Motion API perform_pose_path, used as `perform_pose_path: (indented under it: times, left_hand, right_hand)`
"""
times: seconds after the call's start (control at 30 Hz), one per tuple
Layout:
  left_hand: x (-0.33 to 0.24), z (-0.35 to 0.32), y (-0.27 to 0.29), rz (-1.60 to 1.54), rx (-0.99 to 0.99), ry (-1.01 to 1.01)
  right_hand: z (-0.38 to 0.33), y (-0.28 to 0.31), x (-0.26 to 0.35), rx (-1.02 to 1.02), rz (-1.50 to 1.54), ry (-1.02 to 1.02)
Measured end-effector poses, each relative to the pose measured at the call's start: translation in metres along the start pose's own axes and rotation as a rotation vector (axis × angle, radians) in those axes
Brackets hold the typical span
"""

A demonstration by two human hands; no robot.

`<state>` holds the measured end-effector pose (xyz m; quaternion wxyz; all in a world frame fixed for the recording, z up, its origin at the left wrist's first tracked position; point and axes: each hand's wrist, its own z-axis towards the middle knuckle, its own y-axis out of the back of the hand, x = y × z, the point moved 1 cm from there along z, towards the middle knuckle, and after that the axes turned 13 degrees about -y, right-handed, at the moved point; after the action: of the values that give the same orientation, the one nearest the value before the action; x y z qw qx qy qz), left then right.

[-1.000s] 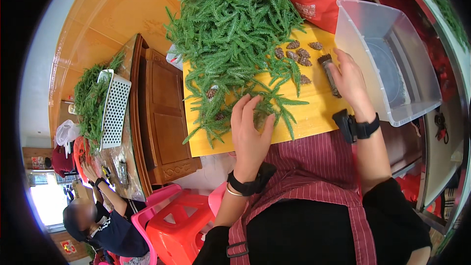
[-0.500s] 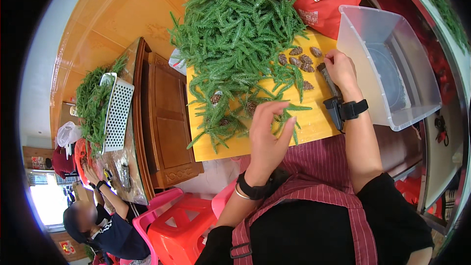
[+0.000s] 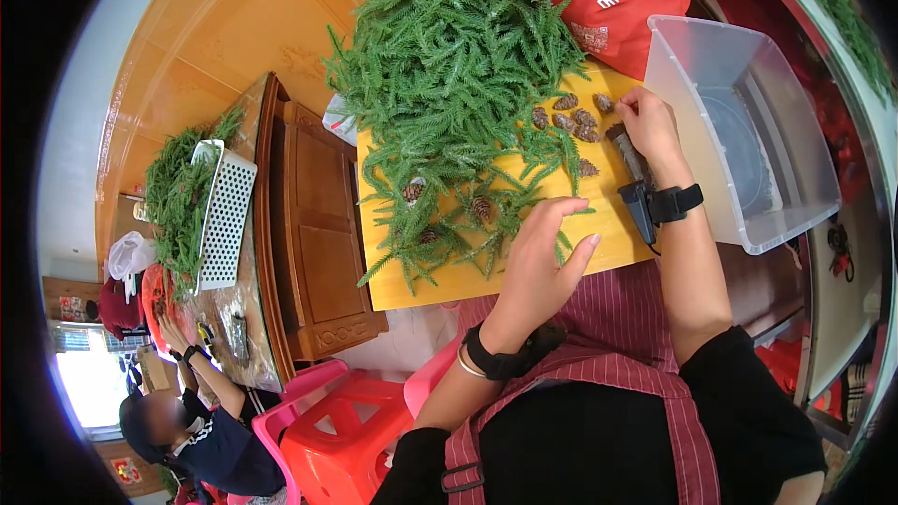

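My left hand hovers over the near edge of the yellow board, fingers stretched and thumb apart, holding nothing. Its fingertips are by the tips of a green artificial pine sprig. At the right edge, my right hand has its thumb and fingers pinched together; what is between them, if anything, is hidden. Beside those fingers lie loose brown pine cones and a grey-brown cylindrical thing with a dark end. Other sprigs at the near left have pine cones set among their needles.
A big heap of green pine sprigs covers the back of the yellow board. Behind it stands a red bag with pine cones; at right is a clear plastic bin. At left, a co-worker works near a white perforated basket.
My left hand has moved right and slightly toward me, uncovering more of the sprig with its pine cone. My right hand stays pinched in nearly the same place.
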<state>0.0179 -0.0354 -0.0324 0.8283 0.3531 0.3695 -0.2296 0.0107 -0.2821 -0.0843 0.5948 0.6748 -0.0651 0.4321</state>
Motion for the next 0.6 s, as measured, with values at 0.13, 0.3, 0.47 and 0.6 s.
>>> perform_pose_path:
  times: [0.13, 0.3, 0.47, 0.6]
  left_hand:
    - [-0.005, 0.003, 0.0, -0.02, 0.027, -0.015]
    - [-0.001, 0.01, -0.01, 0.136, 0.066, -0.109]
    - [0.019, 0.028, -0.032, 0.459, 0.136, -0.137]
    - [0.035, 0.039, -0.043, 0.729, 0.27, -0.049]
  right_hand:
    - [0.006, 0.003, 0.008, -0.016, 0.059, 0.04]
    - [0.011, 0.018, 0.023, -0.028, 0.301, 0.088]
    - [-0.006, 0.037, 0.053, -0.042, 0.708, 0.158]
    - [-0.035, 0.054, 0.064, 0.147, 1.012, 0.123]
